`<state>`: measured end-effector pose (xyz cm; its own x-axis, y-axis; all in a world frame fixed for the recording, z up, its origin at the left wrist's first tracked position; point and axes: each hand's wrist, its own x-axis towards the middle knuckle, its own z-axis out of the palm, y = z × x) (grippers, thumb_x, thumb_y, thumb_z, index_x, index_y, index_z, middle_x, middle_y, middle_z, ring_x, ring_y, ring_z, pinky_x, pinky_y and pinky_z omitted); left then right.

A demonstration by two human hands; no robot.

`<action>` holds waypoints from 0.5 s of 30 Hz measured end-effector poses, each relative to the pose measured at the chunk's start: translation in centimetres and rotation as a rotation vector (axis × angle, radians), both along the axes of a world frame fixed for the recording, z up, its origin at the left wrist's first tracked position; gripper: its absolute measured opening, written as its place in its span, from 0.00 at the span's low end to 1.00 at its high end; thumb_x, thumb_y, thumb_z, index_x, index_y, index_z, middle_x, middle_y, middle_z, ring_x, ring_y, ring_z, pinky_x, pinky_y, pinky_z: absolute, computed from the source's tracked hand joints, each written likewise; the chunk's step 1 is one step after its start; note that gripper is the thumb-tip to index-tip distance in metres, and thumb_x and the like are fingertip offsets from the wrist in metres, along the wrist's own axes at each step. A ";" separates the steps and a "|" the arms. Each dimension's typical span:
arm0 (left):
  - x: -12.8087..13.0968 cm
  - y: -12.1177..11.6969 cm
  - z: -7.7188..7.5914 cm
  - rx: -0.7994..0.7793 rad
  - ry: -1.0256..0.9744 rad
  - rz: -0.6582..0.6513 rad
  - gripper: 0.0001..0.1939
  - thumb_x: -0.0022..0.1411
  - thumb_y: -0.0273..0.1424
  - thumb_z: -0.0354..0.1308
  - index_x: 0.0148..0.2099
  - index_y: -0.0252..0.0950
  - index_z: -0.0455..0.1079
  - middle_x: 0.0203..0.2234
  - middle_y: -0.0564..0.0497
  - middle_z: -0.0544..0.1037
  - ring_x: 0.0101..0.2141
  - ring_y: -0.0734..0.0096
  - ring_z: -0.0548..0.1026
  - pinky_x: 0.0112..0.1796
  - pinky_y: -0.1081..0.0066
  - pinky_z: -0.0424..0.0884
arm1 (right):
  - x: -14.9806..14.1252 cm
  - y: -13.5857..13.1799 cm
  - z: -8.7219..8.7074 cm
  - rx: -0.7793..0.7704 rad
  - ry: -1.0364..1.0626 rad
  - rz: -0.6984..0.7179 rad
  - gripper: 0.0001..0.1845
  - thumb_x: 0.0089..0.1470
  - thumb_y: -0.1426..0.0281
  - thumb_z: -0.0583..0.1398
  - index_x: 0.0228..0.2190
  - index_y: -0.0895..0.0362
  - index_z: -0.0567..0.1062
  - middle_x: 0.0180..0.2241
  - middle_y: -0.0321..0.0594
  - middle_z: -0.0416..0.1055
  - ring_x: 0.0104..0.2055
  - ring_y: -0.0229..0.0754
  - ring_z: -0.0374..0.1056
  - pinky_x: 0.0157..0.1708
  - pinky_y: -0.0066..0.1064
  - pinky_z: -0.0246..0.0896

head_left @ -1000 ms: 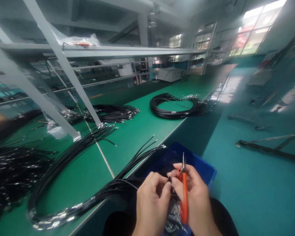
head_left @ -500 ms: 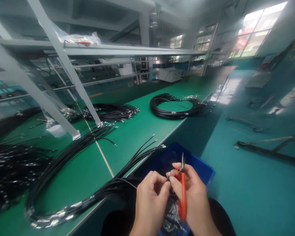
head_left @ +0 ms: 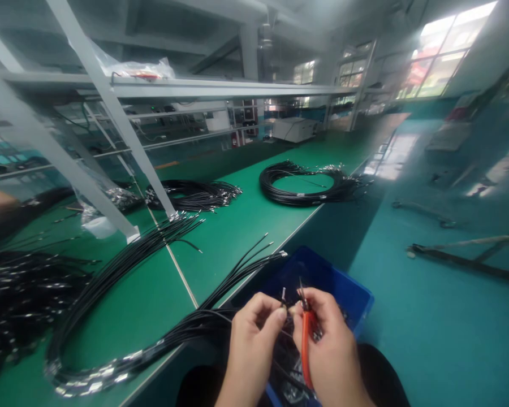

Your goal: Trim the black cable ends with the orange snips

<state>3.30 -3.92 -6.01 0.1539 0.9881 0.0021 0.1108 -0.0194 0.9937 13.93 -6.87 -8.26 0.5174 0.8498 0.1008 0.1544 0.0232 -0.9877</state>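
My left hand [head_left: 254, 333] pinches the end of a black cable between thumb and forefinger, and a pale tip [head_left: 284, 294] sticks up above the fingers. In my right hand [head_left: 333, 336] is a pair of orange-handled pliers [head_left: 306, 347], narrow jaws pointing up and away. The right thumb and forefinger almost meet the left fingertips; anything small between them is hidden. Beneath both hands lies a blue plastic bin [head_left: 358, 297] with clear bags and dark pieces inside. A bundle of black cables [head_left: 152, 347] curves over the bench toward my left hand.
Coiled black cables [head_left: 297, 198] rest farther along the green bench [head_left: 233, 226], with another coil [head_left: 195, 195] behind the white shelf post [head_left: 139, 152]. More cables [head_left: 29, 305] are heaped at left. Another person's blurred hand [head_left: 0, 200] shows at the left edge.
My hands have drawn slightly apart, and the pale cable tip now shows above my left fingers. The pliers have shifted a little left and lower. At far left, the other person's hand reaches further in.
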 end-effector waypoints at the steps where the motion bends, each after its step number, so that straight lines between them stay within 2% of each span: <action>1: -0.3 0.2 0.1 -0.013 -0.041 -0.007 0.07 0.56 0.30 0.58 0.27 0.34 0.67 0.21 0.55 0.69 0.25 0.73 0.65 0.29 0.76 0.61 | 0.1 -0.2 -0.2 0.022 0.013 0.027 0.16 0.45 0.71 0.61 0.39 0.51 0.70 0.34 0.39 0.76 0.35 0.45 0.72 0.34 0.32 0.65; 5: -1.6 0.9 0.5 -0.093 -0.208 -0.106 0.06 0.58 0.30 0.57 0.30 0.33 0.68 0.21 0.56 0.68 0.25 0.75 0.65 0.31 0.74 0.61 | 1.8 -0.6 -0.2 0.045 0.223 0.309 0.18 0.41 0.74 0.64 0.37 0.53 0.69 0.29 0.36 0.75 0.31 0.40 0.71 0.33 0.29 0.64; 8: -1.9 0.9 0.7 -0.182 -0.325 -0.154 0.06 0.58 0.30 0.56 0.32 0.33 0.69 0.20 0.55 0.68 0.22 0.76 0.64 0.29 0.73 0.61 | 3.8 -0.3 0.4 -0.100 0.468 0.612 0.16 0.40 0.72 0.66 0.34 0.56 0.70 0.27 0.38 0.76 0.23 0.34 0.66 0.24 0.25 0.60; 11: -1.8 0.9 0.8 -0.218 -0.391 -0.165 0.06 0.58 0.29 0.57 0.31 0.32 0.70 0.20 0.55 0.67 0.21 0.77 0.63 0.27 0.74 0.60 | 5.3 -0.3 1.2 -0.229 0.637 0.893 0.20 0.42 0.63 0.66 0.36 0.59 0.70 0.27 0.43 0.76 0.15 0.27 0.54 0.15 0.22 0.47; 13: -1.7 0.9 0.9 -0.234 -0.418 -0.179 0.06 0.57 0.29 0.57 0.29 0.31 0.70 0.19 0.55 0.66 0.21 0.77 0.62 0.26 0.75 0.59 | 5.7 -0.8 2.0 -0.268 0.639 0.928 0.21 0.45 0.60 0.64 0.38 0.60 0.70 0.28 0.44 0.75 0.17 0.28 0.54 0.18 0.23 0.48; 15: -1.7 0.8 1.0 -0.246 -0.433 -0.185 0.06 0.57 0.29 0.58 0.28 0.32 0.71 0.18 0.55 0.65 0.21 0.78 0.60 0.25 0.75 0.58 | 5.8 -1.5 2.8 -0.316 0.572 0.878 0.19 0.48 0.60 0.62 0.39 0.59 0.71 0.29 0.45 0.75 0.20 0.32 0.57 0.23 0.26 0.53</action>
